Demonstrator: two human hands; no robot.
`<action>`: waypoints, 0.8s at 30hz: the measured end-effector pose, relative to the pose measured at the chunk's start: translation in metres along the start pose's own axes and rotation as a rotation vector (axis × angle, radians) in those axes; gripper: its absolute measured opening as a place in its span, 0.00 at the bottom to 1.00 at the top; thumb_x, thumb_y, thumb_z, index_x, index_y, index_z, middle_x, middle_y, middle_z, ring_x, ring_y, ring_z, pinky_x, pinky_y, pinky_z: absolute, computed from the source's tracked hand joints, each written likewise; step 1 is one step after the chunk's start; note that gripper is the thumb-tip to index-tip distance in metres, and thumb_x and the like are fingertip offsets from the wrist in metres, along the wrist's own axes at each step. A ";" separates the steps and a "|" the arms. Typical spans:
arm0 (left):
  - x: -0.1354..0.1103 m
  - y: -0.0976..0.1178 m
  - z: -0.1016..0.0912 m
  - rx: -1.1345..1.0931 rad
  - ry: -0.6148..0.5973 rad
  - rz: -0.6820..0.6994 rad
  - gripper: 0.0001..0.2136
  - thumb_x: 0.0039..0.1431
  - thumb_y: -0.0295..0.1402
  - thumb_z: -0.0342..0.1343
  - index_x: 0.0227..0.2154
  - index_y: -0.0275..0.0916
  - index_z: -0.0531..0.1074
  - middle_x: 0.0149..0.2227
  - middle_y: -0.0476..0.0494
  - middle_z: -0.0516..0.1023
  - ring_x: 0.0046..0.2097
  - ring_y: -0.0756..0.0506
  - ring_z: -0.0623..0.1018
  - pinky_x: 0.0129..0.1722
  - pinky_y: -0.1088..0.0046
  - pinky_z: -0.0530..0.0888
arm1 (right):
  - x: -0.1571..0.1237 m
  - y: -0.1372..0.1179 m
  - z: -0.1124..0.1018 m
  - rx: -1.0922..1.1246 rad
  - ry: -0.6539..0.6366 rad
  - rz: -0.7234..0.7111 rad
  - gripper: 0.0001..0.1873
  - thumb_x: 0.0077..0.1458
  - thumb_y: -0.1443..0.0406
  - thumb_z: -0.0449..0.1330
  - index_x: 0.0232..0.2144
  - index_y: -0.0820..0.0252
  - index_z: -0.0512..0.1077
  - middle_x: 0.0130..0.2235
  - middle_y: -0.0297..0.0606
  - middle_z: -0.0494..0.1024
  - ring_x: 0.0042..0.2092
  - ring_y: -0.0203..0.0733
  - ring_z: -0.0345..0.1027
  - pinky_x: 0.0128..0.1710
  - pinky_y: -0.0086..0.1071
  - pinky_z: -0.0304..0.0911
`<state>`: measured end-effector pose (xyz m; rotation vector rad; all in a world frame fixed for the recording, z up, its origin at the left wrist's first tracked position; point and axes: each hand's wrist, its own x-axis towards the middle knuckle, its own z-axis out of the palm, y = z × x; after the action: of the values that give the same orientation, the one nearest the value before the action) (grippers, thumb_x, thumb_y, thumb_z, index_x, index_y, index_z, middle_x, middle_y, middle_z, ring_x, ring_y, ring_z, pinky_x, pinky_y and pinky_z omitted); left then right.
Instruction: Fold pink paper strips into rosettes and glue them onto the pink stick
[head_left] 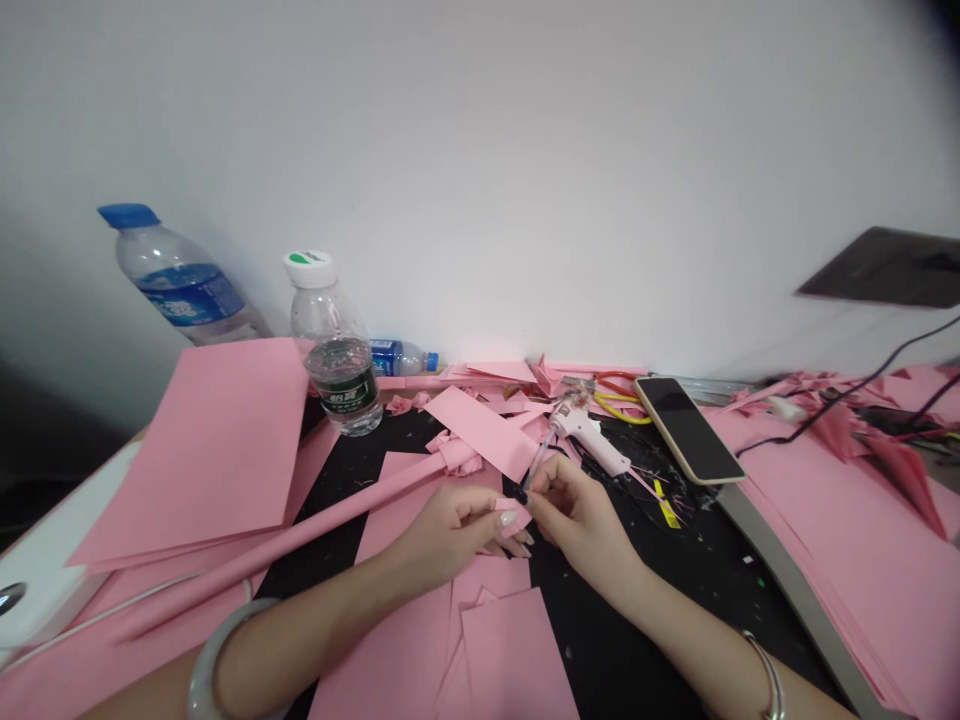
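We are pinching a small piece of pink paper point(512, 517) in our left hand point(450, 530), and our right hand point(577, 525) is grasping a thin clear rod point(537, 465), its dark tip close to that paper, probably to keep the work steady above the black mat point(600, 620). A pink-and-white hot glue gun point(581, 430) is lying just behind the hands, apparently for easy reach, and pink paper sheets point(847, 560) are piling up at the side.

Chinese brand characters 怡宝 on the dark label point(346, 380) of a plastic water bottle point(327, 320); other print unreadable
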<state>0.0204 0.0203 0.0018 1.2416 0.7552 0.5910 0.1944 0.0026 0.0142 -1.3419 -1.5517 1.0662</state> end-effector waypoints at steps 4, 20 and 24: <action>0.001 0.000 -0.001 -0.034 0.036 -0.032 0.13 0.57 0.40 0.54 0.31 0.34 0.75 0.32 0.41 0.81 0.35 0.45 0.81 0.35 0.70 0.76 | -0.001 0.001 -0.002 -0.001 -0.073 0.019 0.12 0.60 0.59 0.51 0.26 0.56 0.59 0.18 0.24 0.58 0.17 0.31 0.51 0.17 0.25 0.48; 0.001 -0.003 -0.001 -0.088 -0.040 -0.010 0.12 0.57 0.38 0.55 0.28 0.34 0.74 0.30 0.42 0.80 0.32 0.46 0.80 0.34 0.72 0.75 | -0.002 -0.003 -0.003 -0.293 -0.189 -0.185 0.16 0.61 0.66 0.46 0.20 0.57 0.52 0.20 0.26 0.55 0.22 0.31 0.48 0.22 0.25 0.46; 0.001 -0.001 0.002 -0.080 -0.009 0.015 0.11 0.54 0.37 0.58 0.24 0.33 0.73 0.26 0.44 0.78 0.31 0.46 0.79 0.34 0.70 0.76 | -0.002 -0.004 -0.003 -0.343 -0.201 -0.234 0.16 0.61 0.68 0.46 0.21 0.58 0.54 0.20 0.26 0.58 0.22 0.31 0.51 0.22 0.25 0.47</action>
<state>0.0229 0.0196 0.0011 1.1767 0.7086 0.6217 0.1962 0.0009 0.0185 -1.2608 -2.0581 0.8339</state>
